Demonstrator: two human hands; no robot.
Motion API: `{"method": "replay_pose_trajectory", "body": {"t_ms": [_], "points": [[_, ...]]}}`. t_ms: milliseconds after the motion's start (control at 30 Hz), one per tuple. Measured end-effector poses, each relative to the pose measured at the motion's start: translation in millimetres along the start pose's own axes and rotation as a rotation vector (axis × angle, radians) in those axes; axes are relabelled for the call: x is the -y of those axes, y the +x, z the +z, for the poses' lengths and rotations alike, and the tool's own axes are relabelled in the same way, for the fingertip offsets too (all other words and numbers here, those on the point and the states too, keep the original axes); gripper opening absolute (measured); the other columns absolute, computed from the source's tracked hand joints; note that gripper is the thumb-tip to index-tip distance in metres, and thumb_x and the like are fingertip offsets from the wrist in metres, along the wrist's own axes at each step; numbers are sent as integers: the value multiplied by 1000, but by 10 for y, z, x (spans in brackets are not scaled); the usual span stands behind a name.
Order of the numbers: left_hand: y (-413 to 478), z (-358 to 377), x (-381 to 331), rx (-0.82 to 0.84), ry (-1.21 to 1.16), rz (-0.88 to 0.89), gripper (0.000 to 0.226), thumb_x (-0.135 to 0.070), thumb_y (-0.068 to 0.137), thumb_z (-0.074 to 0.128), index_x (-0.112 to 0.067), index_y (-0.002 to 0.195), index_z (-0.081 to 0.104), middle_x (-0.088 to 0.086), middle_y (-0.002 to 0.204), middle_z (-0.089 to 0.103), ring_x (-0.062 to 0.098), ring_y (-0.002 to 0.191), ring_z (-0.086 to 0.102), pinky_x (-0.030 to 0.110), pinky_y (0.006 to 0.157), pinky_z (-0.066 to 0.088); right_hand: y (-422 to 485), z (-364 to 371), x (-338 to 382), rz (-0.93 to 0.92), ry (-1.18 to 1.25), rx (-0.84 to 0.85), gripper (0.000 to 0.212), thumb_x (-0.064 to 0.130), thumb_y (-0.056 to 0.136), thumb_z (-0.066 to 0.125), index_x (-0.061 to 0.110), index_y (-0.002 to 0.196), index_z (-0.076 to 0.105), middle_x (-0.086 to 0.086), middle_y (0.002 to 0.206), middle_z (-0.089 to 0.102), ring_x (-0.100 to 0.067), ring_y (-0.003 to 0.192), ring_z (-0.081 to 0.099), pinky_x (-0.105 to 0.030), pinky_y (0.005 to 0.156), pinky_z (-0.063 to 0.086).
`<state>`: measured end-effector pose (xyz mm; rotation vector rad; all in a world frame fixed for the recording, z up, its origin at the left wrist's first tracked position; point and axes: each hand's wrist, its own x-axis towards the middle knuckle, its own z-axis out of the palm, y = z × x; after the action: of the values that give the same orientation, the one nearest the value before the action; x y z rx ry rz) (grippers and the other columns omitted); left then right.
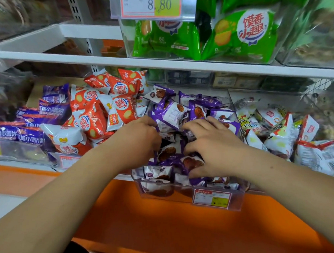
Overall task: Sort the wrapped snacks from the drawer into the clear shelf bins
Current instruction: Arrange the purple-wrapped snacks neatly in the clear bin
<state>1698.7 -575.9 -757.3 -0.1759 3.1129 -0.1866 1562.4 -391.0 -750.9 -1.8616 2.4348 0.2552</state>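
A clear bin on the lower shelf is heaped with small purple-and-white wrapped waffle snacks. Both my hands are down in that heap. My left hand has its fingers curled into the packets at the bin's left side, and its fingertips are hidden among them. My right hand lies over the middle of the pile with fingers bent around packets and the thumb low near the bin's front. I cannot tell which single packet each hand holds.
Left of the bin lie orange-and-white biscuit packs and dark purple packs. To the right is a bin of white-and-yellow packets. Above, a white shelf carries a clear bin of green packs with a price tag. An orange ledge runs below.
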Motion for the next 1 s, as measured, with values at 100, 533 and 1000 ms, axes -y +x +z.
{"method": "replay_pose_trajectory", "body": {"t_ms": [100, 533, 1000], "points": [[-28, -9, 17, -57, -100, -25, 22, -25, 92, 66, -29, 110, 77, -10, 121, 67, 10, 139, 37, 33, 99, 50, -9, -89, -68, 32, -19, -41, 50, 68, 83, 67, 41, 126, 65, 6, 163, 17, -20, 151, 14, -51, 126, 8], [68, 85, -10, -311, -253, 46, 28, -24, 81, 82, -22, 108, 77, -2, 101, 73, 22, 106, 60, 42, 85, 56, 34, -178, -368, 221, -173, -110, 42, 44, 88, 72, 47, 129, 61, 2, 154, 35, -22, 148, 22, -62, 121, 5], [219, 107, -289, -79, -462, 120, 24, -36, 83, 80, -33, 107, 77, -13, 107, 71, 9, 93, 64, 33, 81, 56, -127, -39, -170, 46, 252, -4, 51, 69, 74, 75, 39, 115, 67, 16, 113, 59, -12, 112, 54, -38, 88, 52]]}}
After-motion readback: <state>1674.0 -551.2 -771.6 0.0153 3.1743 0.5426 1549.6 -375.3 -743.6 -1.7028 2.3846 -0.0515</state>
